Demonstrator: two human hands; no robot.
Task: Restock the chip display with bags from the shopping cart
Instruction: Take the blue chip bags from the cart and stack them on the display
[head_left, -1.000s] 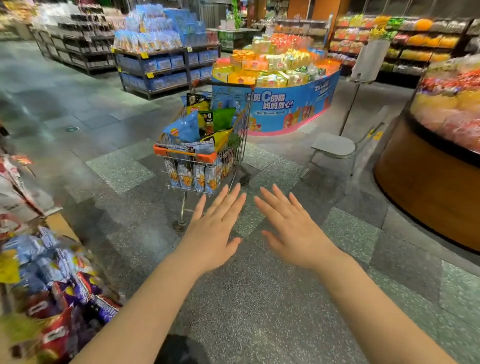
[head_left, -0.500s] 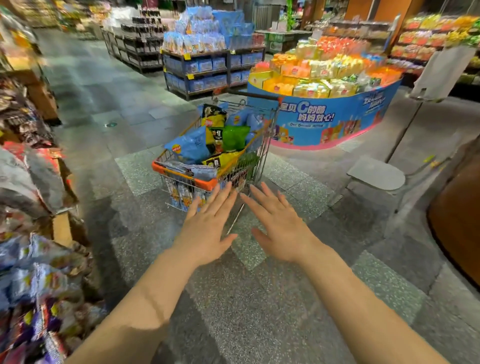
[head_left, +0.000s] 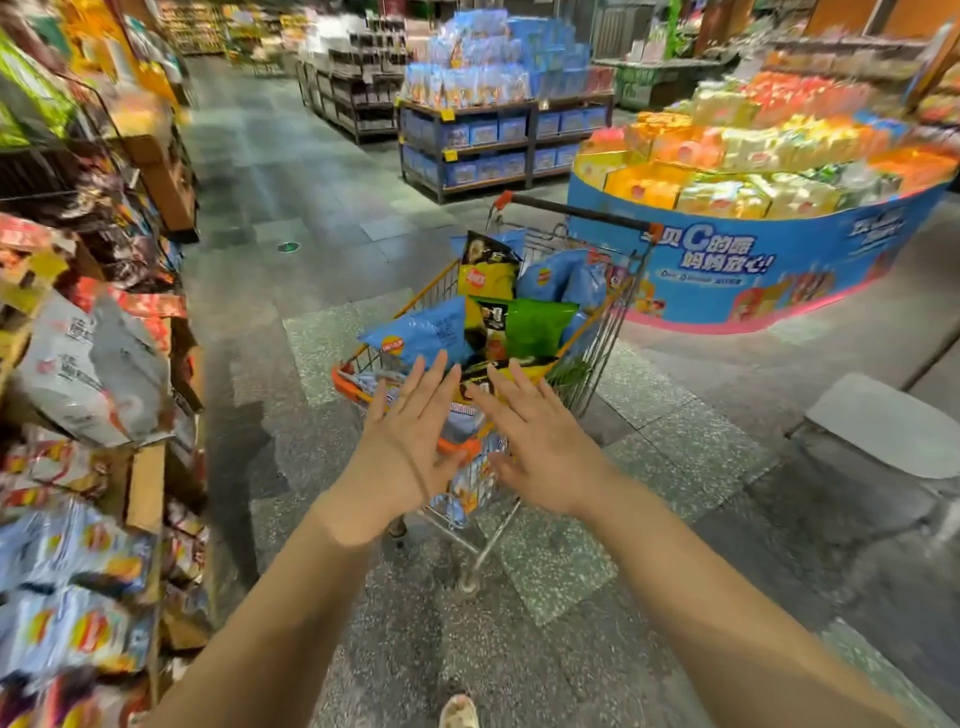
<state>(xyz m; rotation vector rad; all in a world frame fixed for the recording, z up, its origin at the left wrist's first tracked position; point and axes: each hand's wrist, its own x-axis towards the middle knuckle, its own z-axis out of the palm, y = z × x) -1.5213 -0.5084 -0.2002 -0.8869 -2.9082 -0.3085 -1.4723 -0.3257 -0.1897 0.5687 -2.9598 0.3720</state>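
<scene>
A wire shopping cart (head_left: 605, 332) with an orange rim stands in the aisle ahead of me, heaped with chip bags: a blue bag (head_left: 426, 332), a green bag (head_left: 537, 327), a yellow and black bag (head_left: 488, 270). My left hand (head_left: 410, 447) and my right hand (head_left: 540, 441) reach forward side by side over the cart's near end, fingers spread, palms down, holding nothing. The chip display (head_left: 78, 364) runs along the left edge, stuffed with blurred bags.
A round blue promotional stand (head_left: 753, 260) piled with yellow and orange boxes sits behind the cart on the right. Dark shelving (head_left: 493, 140) with blue packs stands further back. A grey low stool (head_left: 888, 421) is at right. My foot (head_left: 457, 714) shows at the bottom.
I have moved closer to the cart. Both hands, still empty, went forward and now overlap its near rim instead of hovering short of it.
</scene>
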